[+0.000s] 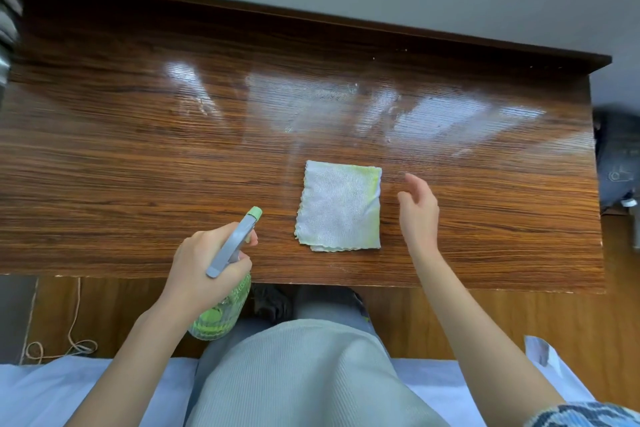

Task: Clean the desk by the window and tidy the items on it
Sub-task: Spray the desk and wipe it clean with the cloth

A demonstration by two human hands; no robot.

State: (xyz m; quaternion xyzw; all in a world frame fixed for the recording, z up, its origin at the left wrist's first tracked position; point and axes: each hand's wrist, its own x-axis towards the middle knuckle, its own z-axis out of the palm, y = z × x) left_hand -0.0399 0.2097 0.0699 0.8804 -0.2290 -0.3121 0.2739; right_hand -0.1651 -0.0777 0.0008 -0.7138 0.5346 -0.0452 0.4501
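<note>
Nearest to us is our own lap in ribbed grey cloth [304, 378], with both bare forearms reaching out over it toward the desk [138, 156]. Our left hand [201, 263] is clenched round the neck of a spray bottle [221, 308], a finger curled at the trigger under the grey head; its pale green nozzle points forward over the near edge of the wood, and the clear, green-tinted body hangs below the desk edge. Our right hand [419, 211] is released, fingers loosely spread, holding nothing; whether it touches the desktop just right of the cloth [339, 206] we cannot tell. The cloth lies flat, folded into a square, white with yellow-green at its edges, near the front middle of the desk. Beyond it the dark wood grain shows pale glossy streaks.
</note>
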